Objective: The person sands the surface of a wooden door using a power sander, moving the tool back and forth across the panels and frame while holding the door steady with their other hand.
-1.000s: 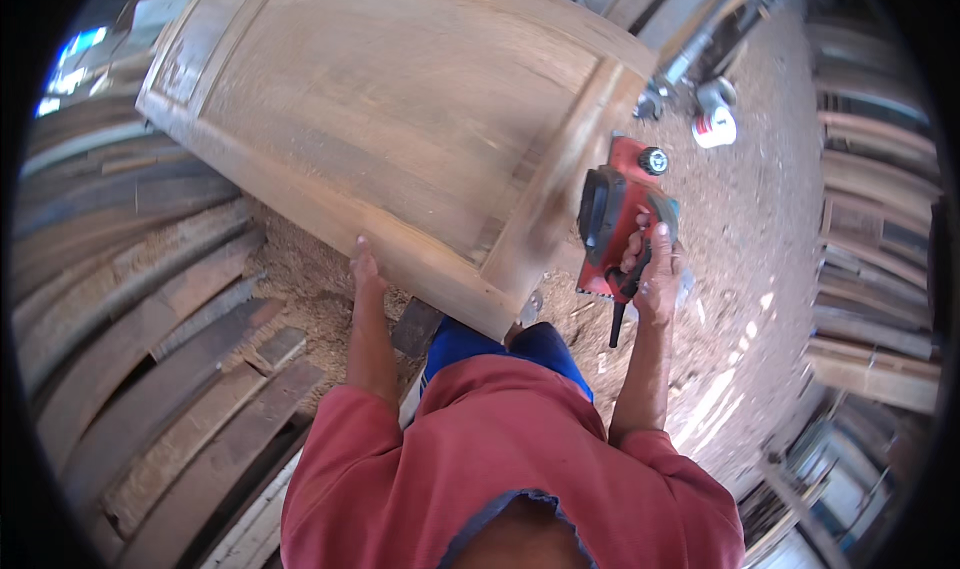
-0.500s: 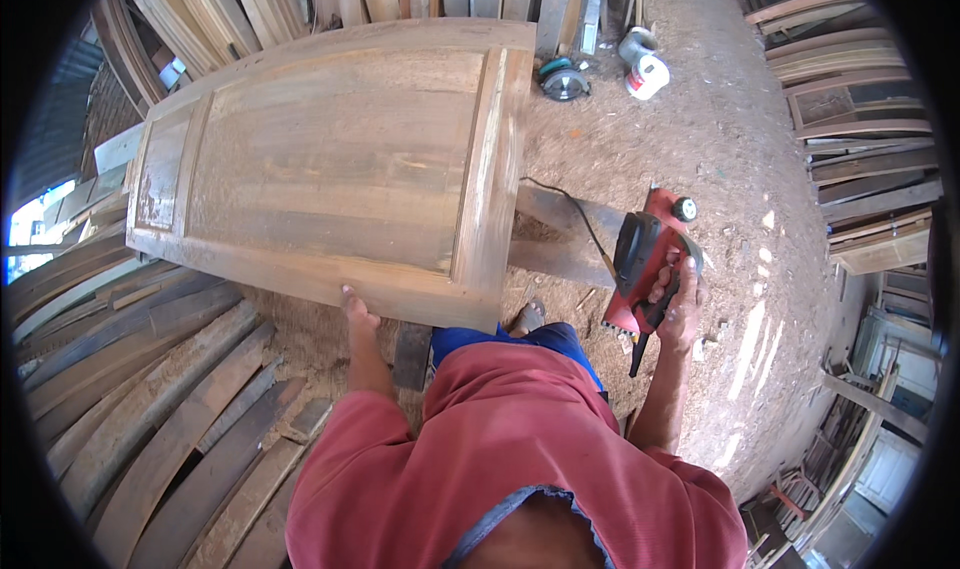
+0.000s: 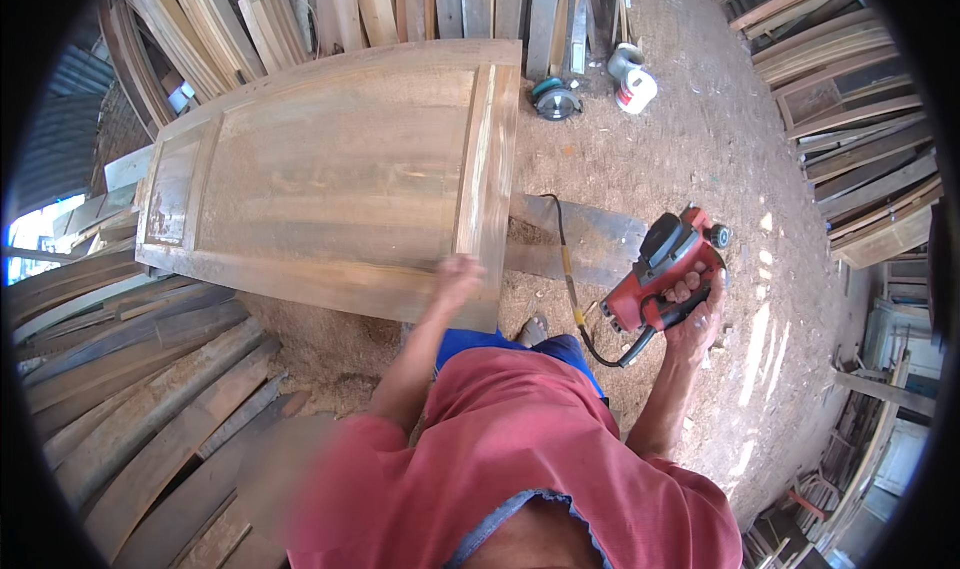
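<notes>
A red and black electric hand planer (image 3: 650, 269) hangs in the air to the right of the door, gripped by its rear handle in my right hand (image 3: 698, 304). Its black cord (image 3: 567, 254), with yellow bands, loops down and back toward the door's end. The panelled wooden door (image 3: 330, 179) lies flat in front of me. Over its near right corner is my left hand (image 3: 461, 279), smeared by motion; I cannot tell whether it touches the wood or how its fingers are set.
Past the door's right end, a circular saw (image 3: 555, 100) rests on the dusty ground beside a white bucket (image 3: 635, 92). Boards (image 3: 160, 399) are stacked at the left, more timber (image 3: 850, 119) at the right. A plank (image 3: 585, 239) extends under the door's end.
My left hand has moved right along the door's near edge toward its corner. The planer has tilted and shifted slightly right in my right hand, and its cord now hangs in a loop.
</notes>
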`<state>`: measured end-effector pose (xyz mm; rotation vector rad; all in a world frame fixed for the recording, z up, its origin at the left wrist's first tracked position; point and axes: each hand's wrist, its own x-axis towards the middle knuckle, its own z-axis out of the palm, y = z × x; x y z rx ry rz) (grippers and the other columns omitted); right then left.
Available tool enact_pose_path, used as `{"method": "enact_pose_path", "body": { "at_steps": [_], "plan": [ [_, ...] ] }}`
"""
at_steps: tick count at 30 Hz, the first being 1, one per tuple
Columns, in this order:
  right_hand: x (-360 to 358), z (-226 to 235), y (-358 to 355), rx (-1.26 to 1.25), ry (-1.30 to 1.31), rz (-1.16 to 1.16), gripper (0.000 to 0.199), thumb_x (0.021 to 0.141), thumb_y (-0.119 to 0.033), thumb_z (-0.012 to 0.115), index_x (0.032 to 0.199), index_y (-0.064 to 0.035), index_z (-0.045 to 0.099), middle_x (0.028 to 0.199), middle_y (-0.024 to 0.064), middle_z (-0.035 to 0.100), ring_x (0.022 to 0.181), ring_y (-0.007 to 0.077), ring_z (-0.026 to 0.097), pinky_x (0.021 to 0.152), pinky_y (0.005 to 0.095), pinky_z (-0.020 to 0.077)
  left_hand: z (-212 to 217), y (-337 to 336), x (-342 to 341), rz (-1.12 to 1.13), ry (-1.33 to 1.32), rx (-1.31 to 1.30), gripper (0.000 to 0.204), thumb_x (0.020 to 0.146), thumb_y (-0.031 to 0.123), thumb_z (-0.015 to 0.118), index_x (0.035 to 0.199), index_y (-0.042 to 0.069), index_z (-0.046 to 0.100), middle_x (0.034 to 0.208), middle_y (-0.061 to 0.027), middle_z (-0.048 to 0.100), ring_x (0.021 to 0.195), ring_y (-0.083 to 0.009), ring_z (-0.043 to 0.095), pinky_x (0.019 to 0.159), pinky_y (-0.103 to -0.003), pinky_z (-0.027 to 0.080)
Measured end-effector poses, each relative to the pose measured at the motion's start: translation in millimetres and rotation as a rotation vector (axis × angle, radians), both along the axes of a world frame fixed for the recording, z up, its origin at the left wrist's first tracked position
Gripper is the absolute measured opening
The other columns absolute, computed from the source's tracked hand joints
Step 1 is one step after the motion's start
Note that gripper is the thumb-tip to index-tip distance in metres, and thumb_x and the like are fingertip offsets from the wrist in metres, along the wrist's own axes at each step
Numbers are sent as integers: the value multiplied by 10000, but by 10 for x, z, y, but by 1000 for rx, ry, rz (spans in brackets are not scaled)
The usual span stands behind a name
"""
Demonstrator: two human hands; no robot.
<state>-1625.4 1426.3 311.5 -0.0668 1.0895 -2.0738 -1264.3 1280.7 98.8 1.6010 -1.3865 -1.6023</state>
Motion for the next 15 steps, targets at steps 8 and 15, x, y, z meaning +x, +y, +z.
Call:
{"method": "enact_pose_path", "body": {
  "at_steps": [8,15],
  "plan": [
    [10,153,603,43,5,23,292,1085,-344,529,1095,-57,581,766,1,563,612,119,538,534,297,480,-71,-87,-2215,224,715,907,495,1041,609,451,1187,138,493,1130,-202,664,938,-316,675,810,-507,581],
    [-18,-249,1034,365,94,-55,184,1060,-248,582,1016,-69,590,702,-3,556,517,98,528,450,256,457,162,-1195,-2339,315,745,715,480,1064,523,453,1139,48,441,949,-162,680,800,-279,657,711,-447,578]
  ]
}}
